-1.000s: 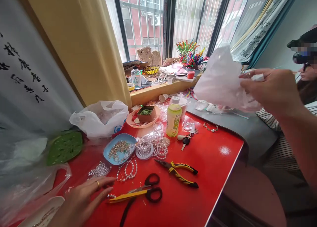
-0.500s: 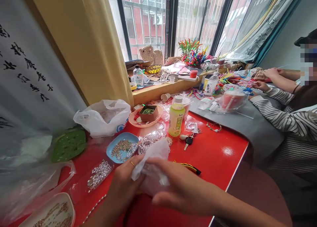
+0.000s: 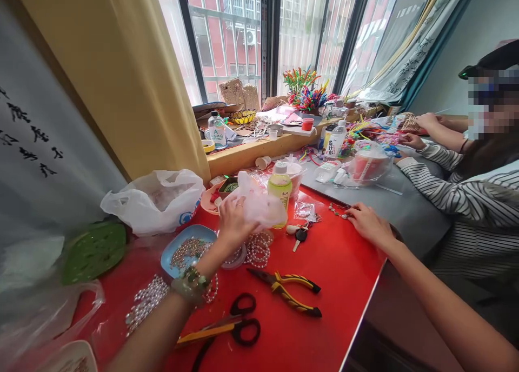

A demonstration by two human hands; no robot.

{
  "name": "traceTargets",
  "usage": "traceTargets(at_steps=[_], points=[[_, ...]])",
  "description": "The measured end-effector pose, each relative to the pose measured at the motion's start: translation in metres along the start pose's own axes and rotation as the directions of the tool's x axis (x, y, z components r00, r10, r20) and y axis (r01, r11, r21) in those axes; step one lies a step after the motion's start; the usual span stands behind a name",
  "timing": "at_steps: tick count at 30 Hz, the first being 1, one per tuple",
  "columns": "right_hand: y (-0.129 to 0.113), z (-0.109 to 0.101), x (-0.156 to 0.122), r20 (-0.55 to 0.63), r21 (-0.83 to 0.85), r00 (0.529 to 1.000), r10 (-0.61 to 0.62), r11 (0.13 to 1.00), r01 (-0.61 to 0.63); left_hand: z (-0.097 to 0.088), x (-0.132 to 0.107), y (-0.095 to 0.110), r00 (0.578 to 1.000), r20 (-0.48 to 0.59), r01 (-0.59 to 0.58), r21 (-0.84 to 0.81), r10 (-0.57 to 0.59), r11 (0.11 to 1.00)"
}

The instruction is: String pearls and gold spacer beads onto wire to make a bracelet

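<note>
My left hand (image 3: 233, 218) is raised over the red table (image 3: 336, 264) and is closed on a crumpled clear plastic bag (image 3: 259, 201), in front of a yellow-green bottle (image 3: 279, 185). My right hand (image 3: 367, 223) rests on the table's right edge, fingers spread, fingertips next to a small bead bracelet (image 3: 338, 212). Below my left hand lie pearl strands (image 3: 257, 247) and a blue dish of beads (image 3: 186, 250).
Yellow-handled pliers (image 3: 290, 288) and black scissors (image 3: 233, 323) lie near the front edge. A white bag (image 3: 156, 199), a green dish (image 3: 95, 250), keys (image 3: 298, 234) and a pink plate (image 3: 208, 199) crowd the left and back. A person in a striped sleeve (image 3: 450, 185) works at the grey table on the right.
My left hand has carried the plastic bag up and away toward the bottle. My right hand has let go of it and moved right to the table edge, uncovering the pliers and scissors.
</note>
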State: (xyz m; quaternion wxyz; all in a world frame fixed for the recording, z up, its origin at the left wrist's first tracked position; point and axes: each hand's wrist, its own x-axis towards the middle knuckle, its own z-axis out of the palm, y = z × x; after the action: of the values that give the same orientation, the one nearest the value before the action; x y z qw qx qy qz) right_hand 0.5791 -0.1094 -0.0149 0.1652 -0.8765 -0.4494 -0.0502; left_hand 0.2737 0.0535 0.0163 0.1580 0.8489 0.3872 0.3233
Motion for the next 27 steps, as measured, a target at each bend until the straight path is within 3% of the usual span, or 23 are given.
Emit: traceTargets(at_steps=[2,4,7,10,12,14,16,18,21,23,25,27], points=[[-0.003,0.0,-0.002,-0.002,-0.006,1.0,-0.022,1.0,0.022,0.007,-0.003,-0.004,0.998,0.064,0.004,0.066,-0.008,0.998],[-0.01,-0.009,-0.008,-0.005,0.002,0.999,-0.047,0.999,0.047,0.002,-0.009,-0.007,0.997,0.074,-0.019,0.099,0.012,0.995],[-0.03,-0.035,-0.024,0.006,0.064,0.992,-0.123,0.99,0.122,-0.023,-0.021,-0.007,0.998,0.013,-0.065,0.121,0.064,0.99],[-0.07,-0.062,-0.053,0.059,0.207,0.959,-0.277,0.943,0.26,-0.056,-0.038,0.005,0.99,-0.056,-0.134,-0.017,0.133,0.991],[-0.105,-0.072,-0.075,0.073,0.444,0.895,-0.44,0.818,0.366,-0.076,-0.054,0.017,0.987,0.041,-0.139,-0.244,0.153,0.96],[-0.145,-0.074,-0.094,0.074,0.583,0.829,-0.554,0.699,0.415,-0.094,-0.073,0.029,0.974,0.189,-0.026,-0.445,0.122,0.895],[-0.184,-0.07,-0.107,0.085,0.68,0.747,-0.66,0.586,0.441,-0.107,-0.093,0.033,0.951,0.297,0.09,-0.54,0.09,0.837],[-0.22,-0.063,-0.114,0.171,0.774,0.655,-0.736,0.512,0.373,-0.117,-0.111,0.028,0.947,0.321,0.187,-0.578,0.011,0.794],[-0.265,-0.052,-0.117,0.385,0.86,0.48,-0.788,0.495,0.123,-0.132,-0.136,0.006,0.941,0.289,0.322,-0.613,-0.175,0.722],[-0.286,-0.044,-0.116,0.458,0.865,0.373,-0.807,0.501,0.023,-0.141,-0.149,-0.011,0.914,0.261,0.404,-0.632,-0.31,0.662],[-0.301,-0.035,-0.115,0.472,0.864,0.323,-0.821,0.503,0.017,-0.148,-0.158,-0.025,0.884,0.239,0.454,-0.649,-0.403,0.611],[-0.312,-0.028,-0.114,0.458,0.863,0.312,-0.832,0.501,0.069,-0.153,-0.162,-0.034,0.869,0.218,0.463,-0.672,-0.444,0.578]])
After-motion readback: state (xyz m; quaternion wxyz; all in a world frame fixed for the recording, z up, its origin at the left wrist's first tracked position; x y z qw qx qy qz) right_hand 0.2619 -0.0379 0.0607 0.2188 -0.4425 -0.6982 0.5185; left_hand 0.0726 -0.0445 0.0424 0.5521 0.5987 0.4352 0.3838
